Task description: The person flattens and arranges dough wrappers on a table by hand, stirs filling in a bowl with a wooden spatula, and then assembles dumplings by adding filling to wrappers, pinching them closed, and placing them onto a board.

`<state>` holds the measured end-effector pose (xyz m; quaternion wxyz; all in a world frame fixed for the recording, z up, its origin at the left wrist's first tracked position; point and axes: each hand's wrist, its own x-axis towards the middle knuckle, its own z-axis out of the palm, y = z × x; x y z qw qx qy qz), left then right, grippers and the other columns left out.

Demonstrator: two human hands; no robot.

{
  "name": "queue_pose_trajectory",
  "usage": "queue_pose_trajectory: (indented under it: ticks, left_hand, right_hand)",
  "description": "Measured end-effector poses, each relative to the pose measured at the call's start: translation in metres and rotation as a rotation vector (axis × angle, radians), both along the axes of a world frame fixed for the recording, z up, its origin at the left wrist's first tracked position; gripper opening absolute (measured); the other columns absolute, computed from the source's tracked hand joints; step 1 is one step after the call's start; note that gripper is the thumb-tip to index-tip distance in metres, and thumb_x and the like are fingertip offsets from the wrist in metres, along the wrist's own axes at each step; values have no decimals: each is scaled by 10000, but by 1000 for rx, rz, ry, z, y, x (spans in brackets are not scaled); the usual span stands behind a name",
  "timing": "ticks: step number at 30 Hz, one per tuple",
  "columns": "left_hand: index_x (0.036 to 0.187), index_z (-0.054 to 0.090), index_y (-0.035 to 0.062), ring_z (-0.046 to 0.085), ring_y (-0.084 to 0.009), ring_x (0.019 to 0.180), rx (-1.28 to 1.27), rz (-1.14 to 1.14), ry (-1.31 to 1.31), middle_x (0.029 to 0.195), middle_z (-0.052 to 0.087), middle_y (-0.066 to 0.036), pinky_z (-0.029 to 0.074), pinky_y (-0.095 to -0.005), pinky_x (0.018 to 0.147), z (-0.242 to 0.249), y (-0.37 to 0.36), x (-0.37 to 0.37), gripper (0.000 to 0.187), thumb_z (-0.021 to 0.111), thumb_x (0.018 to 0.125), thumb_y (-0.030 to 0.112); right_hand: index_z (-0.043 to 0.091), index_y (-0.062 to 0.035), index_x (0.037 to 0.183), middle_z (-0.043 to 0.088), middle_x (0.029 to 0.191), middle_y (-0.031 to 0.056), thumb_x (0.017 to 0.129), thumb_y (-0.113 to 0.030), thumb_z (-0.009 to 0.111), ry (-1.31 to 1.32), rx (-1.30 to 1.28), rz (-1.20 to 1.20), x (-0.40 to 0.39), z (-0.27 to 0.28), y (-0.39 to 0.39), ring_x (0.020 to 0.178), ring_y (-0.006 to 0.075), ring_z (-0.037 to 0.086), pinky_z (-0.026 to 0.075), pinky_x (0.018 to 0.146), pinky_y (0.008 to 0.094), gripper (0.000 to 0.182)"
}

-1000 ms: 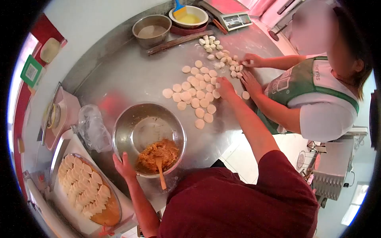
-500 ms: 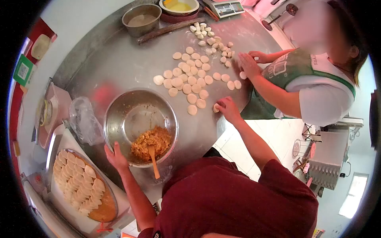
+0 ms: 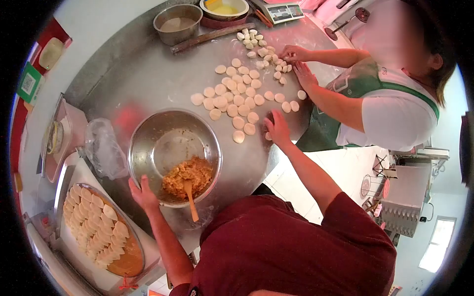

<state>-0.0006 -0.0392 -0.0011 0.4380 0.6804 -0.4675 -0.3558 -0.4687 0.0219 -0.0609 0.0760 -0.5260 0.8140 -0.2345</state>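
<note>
My left hand (image 3: 144,195) is at the near-left rim of a large steel mixing bowl (image 3: 170,121), with the rim between thumb and fingers. Inside the bowl lies orange-brown minced filling (image 3: 185,175), with a wooden spatula (image 3: 190,197) stuck in it and its handle over the rim. My right hand (image 3: 278,129) is over the table edge side, fingers apart. Beside its fingers lies a dough disc (image 3: 268,135), partly hidden. Many flat dough wrappers (image 3: 238,100) are spread on the metal table to the hand's left.
Across the corner, a co-worker's hands (image 3: 302,69) are at small dough pieces (image 3: 261,52). A rolling pin (image 3: 212,38), metal pot (image 3: 177,24) and scale (image 3: 280,12) stand at the back. Left are a plastic bag (image 3: 103,148) and a tray of dumplings (image 3: 126,266).
My right hand's fingers have spread and shifted slightly away from the dough disc. The co-worker's hands have moved back to the small dough pieces, leaving a disc on the table. My left hand stays.
</note>
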Motion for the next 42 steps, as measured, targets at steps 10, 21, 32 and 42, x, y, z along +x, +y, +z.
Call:
queue_pose_trajectory:
  ticks: [10, 21, 32, 42]
  left_hand:
    - [1080, 531, -35, 534, -191, 815, -37, 0, 59, 928, 584, -97, 439, -305, 752, 4, 2, -7, 275, 546, 862, 131]
    - [1092, 522, -37, 523, -188, 851, -48, 3, -133, 957, 575, -98, 429, -309, 783, 12, -1, -8, 272, 540, 866, 113]
    - [1084, 518, -58, 518, -179, 815, 3, 54, -59, 913, 576, -102, 435, -312, 749, 16, 0, -12, 296, 549, 856, 130]
    - [1072, 522, -64, 518, -195, 825, -23, 44, -6, 936, 583, -116, 430, -319, 771, 14, 2, -10, 307, 557, 861, 156]
  right_hand:
    - [427, -186, 1313, 345, 1398, 61, 838, -374, 545, 474, 75, -35, 1, -16, -23, 1296, 248, 303, 218, 1028, 483, 525]
    - [429, -27, 1033, 586, 792, 133, 786, -225, 641, -620, 216, -227, 31, 23, 39, 729, 277, 591, 475, 674, 379, 381]
    - [527, -69, 1102, 556, 1105, 148, 764, -32, 525, 226, -58, 276, -100, 16, -200, 894, 313, 589, 484, 755, 401, 340]
    - [520, -67, 988, 590, 908, 123, 737, -140, 623, 116, 118, 186, -71, 30, -132, 841, 310, 588, 471, 700, 402, 281]
